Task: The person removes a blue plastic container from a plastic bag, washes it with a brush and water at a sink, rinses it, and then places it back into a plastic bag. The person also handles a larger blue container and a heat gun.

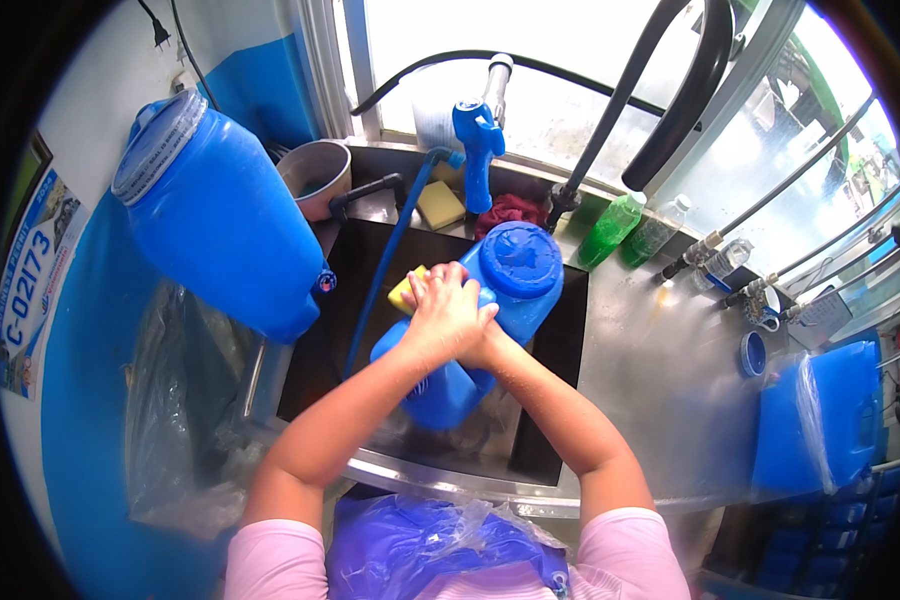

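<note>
A blue plastic water jug [521, 300] with a round blue screw cap [521, 260] lies tilted in the steel sink. My left hand [446, 311] is on top of the jug near its handle, a yellow sponge [406, 291] at its fingertips; whether it grips the sponge or only presses it is unclear. Just below and right of it, my right hand [484, 346] touches the jug by the handle, its fingers mostly hidden behind the left hand and the jug.
A large blue container [225, 217] stands left of the sink [562, 375]. A blue pipe [390, 262] crosses the basin's left part. Behind are a yellow sponge block [441, 205], a dark red cloth [506, 212] and a bucket [330, 176]. Bottles [612, 229] and another blue jug [817, 420] are at right.
</note>
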Tool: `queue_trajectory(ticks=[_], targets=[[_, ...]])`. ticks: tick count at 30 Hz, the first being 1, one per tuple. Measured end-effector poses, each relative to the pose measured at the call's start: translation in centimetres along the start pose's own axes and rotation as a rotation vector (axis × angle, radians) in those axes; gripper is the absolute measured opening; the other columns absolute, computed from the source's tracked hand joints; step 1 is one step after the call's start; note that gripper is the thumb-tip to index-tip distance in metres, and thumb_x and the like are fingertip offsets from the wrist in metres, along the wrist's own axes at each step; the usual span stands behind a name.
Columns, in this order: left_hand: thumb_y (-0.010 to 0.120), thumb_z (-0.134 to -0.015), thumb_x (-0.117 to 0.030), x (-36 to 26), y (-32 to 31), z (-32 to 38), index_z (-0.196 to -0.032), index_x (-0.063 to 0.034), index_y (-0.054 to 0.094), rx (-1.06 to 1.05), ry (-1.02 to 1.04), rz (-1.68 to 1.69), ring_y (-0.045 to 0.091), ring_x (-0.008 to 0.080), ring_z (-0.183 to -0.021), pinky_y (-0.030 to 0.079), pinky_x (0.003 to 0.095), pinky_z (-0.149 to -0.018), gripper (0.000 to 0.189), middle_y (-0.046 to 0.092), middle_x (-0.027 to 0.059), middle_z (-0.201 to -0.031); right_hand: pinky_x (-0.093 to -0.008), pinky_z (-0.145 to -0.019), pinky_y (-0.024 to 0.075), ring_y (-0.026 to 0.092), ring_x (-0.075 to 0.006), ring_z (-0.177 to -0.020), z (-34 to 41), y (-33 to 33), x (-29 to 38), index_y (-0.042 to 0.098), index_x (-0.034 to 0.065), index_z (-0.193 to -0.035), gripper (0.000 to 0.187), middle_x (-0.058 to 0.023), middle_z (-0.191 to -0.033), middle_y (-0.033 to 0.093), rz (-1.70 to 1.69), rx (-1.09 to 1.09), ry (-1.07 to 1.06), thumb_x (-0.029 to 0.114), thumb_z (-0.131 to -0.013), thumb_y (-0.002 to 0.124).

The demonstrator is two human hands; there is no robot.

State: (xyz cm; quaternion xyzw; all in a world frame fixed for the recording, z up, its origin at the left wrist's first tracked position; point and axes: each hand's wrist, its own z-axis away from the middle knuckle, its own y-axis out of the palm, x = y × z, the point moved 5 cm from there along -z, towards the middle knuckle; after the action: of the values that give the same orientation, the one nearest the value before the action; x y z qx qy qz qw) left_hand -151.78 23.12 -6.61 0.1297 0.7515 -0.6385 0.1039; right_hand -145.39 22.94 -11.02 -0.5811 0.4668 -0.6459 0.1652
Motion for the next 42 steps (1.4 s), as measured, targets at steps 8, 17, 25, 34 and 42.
queue_trajectory(ticks=[8,17,25,34,42], targets=[[0.058,-0.087,-0.034,3.2,0.0,0.1,-0.112,0.0019,0.056,-0.015,-0.004,0.044,0.032,0.0353,-0.131,0.021,0.0682,-0.104,0.044,0.044,0.0168,-0.131,-0.0452,-0.108,0.03,0.038,-0.0362,-0.13,1.6,-0.3,0.1,0.043,0.0034,-0.135,0.052,-0.0228,-0.139,0.041,0.04,-0.049,0.004,0.019,-0.087,0.054],[0.057,-0.087,-0.037,3.9,0.0,-0.1,-0.112,0.0006,0.058,0.045,0.065,0.049,0.024,0.0377,-0.136,0.016,0.0657,-0.107,0.045,0.038,0.0184,-0.137,-0.0444,-0.109,0.0298,0.039,-0.0351,-0.129,2.6,0.1,1.5,0.048,0.0041,-0.131,0.046,-0.0207,-0.138,0.043,0.183,-0.177,-0.158,0.014,-0.087,0.053],[0.059,-0.086,-0.031,0.7,1.2,0.2,-0.105,0.0019,0.059,0.018,0.008,0.015,0.026,0.0377,-0.135,0.021,0.0645,-0.105,0.039,0.041,0.0167,-0.135,-0.0445,-0.107,0.0309,0.037,-0.0359,-0.13,-2.8,1.8,-1.9,0.05,0.0047,-0.13,0.048,-0.0238,-0.139,0.04,-0.201,-0.084,0.134,0.021,-0.085,0.056],[0.054,-0.091,-0.035,9.7,-2.1,0.2,-0.113,0.0044,0.053,0.007,-0.238,0.241,0.055,0.039,-0.102,0.044,0.0453,-0.089,0.045,0.054,0.0231,-0.108,-0.046,-0.101,0.0346,0.041,-0.0319,-0.129,2.1,0.5,3.0,0.053,0.0122,-0.131,0.05,-0.0122,-0.136,0.047,0.292,-0.263,0.058,0.015,-0.081,0.061],[0.057,-0.088,-0.032,9.1,-2.0,-0.5,-0.108,0.0027,0.051,0.116,-0.349,0.236,0.059,0.0442,-0.099,0.046,0.0493,-0.086,0.041,0.062,0.0289,-0.101,-0.0407,-0.081,0.0414,0.051,-0.0295,-0.094,-3.5,-2.9,-3.9,0.068,0.0092,-0.093,0.021,-0.0095,-0.104,0.055,0.264,-0.868,0.151,0.008,-0.073,0.062]])
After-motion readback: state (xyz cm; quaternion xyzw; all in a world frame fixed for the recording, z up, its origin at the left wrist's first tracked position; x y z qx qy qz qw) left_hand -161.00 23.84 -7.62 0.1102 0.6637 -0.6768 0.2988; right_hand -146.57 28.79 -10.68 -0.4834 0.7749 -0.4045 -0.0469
